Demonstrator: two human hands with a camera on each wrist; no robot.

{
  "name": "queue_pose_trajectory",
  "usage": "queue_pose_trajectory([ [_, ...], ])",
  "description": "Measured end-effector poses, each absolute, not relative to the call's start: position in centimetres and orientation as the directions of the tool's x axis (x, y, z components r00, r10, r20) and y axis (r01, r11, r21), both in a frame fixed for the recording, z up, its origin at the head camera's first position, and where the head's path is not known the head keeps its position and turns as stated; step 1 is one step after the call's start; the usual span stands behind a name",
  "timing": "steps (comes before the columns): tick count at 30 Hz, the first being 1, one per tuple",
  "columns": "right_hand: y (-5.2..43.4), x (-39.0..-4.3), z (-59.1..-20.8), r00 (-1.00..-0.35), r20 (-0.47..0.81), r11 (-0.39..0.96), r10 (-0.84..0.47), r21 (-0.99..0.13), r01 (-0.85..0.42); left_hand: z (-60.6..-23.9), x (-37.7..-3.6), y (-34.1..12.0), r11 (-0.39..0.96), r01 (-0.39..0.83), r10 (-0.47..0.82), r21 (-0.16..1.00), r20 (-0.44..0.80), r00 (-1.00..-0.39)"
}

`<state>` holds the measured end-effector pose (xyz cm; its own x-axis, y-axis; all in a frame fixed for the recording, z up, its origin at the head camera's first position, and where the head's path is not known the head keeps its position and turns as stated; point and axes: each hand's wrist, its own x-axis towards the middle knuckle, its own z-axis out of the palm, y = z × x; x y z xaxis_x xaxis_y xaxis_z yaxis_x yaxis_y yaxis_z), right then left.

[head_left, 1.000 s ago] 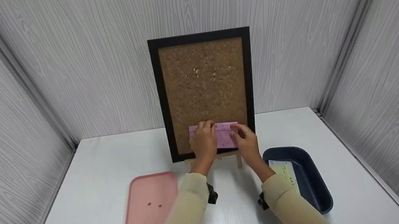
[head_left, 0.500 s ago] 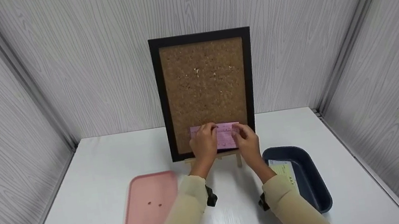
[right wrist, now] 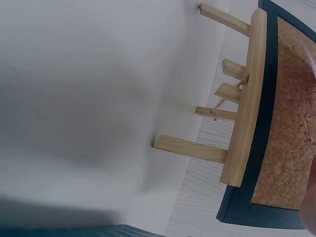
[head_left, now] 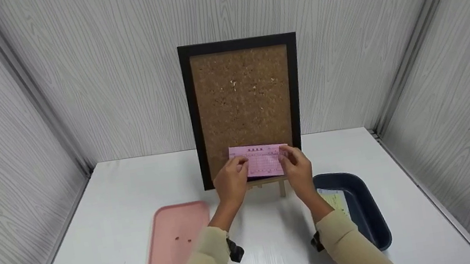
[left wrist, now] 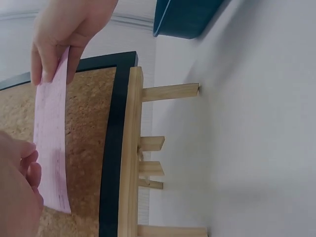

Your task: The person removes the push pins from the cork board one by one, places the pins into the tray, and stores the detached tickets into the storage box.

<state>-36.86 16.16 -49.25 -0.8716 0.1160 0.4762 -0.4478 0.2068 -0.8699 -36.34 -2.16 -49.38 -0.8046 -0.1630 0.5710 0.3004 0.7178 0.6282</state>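
A pink printed slip is held in front of the lower part of a black-framed corkboard. My right hand pinches its right end between thumb and fingers. In the left wrist view, the slip stands slightly away from the cork. My left hand, fingers curled, is in front of the slip's lower left part. Whether those fingertips pinch the paper or something tiny is hidden. The right wrist view catches only a bit of fingers at its edge.
The board rests on a small wooden easel. Left on the white table lies a pink tray with two small dark pieces. A dark blue tray at right holds pale and yellow-green slips. Wood-patterned walls surround the table.
My left hand has come down and left from the slip's upper edge, baring more of its print. The slip and right hand have shifted slightly right.
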Motion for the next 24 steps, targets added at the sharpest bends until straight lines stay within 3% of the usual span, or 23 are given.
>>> queue_pose_trajectory([
  [4, 17.0, -37.3, -50.2, -0.874, 0.464, 0.198, 0.142, -0.879, -0.435, -49.8, -34.9, -3.7, 0.702, 0.313, -0.172, 0.64, 0.578, -0.797],
  [14, 19.5, -34.4, -49.7, -0.847, 0.514, 0.22, 0.14, -0.85, -0.479, -51.4, -31.6, -7.6, 0.686, 0.313, -0.198, 0.657, 0.583, -0.788],
  [24, 23.2, -31.1, -49.2, -0.88, 0.445, 0.196, 0.163, -0.889, -0.413, -53.8, -28.3, -12.4, 0.677, 0.176, -0.248, 0.715, 0.446, -0.86],
])
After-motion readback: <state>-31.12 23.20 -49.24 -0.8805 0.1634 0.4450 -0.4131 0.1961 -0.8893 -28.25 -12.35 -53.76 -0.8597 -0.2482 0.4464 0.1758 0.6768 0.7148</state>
